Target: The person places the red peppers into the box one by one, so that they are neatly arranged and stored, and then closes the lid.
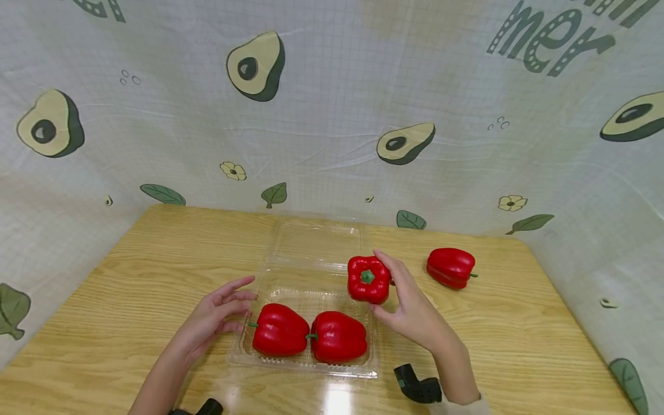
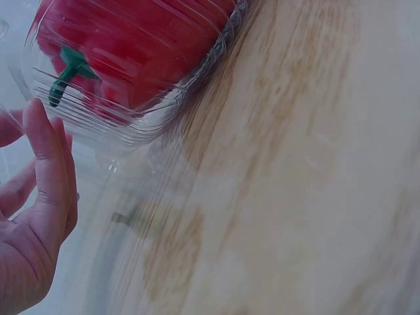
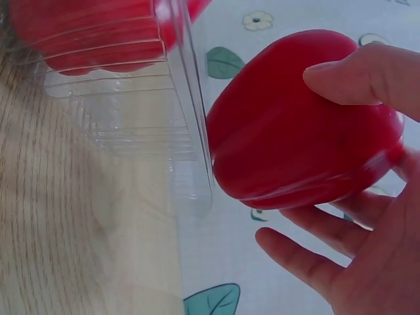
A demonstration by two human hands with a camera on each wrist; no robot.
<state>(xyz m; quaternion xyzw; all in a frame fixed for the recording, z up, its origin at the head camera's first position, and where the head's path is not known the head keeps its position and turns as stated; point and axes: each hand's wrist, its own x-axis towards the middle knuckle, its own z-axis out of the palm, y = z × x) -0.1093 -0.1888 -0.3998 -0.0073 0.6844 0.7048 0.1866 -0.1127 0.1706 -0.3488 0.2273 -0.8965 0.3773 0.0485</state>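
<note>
My right hand (image 1: 410, 305) grips a red bell pepper (image 1: 369, 280) near the right rim of a clear plastic clamshell box (image 1: 306, 294), its green stem toward the head camera. In the right wrist view, thumb and fingers span that pepper (image 3: 295, 125) close beside the box wall (image 3: 187, 98). Two more red bell peppers, one on the left (image 1: 280, 330) and one on the right (image 1: 339, 338), lie side by side in the box's near half. My left hand (image 1: 212, 314) is at the box's left side, fingers loosely bent and holding nothing; whether they touch the wall is unclear.
Another red bell pepper (image 1: 451, 268) lies on the wooden table (image 1: 519, 334) to the right. The box's clear lid (image 1: 316, 245) is folded back behind it. A patterned curtain (image 1: 321, 115) rises behind the table. Black wrist devices (image 1: 417, 385) sit by both forearms.
</note>
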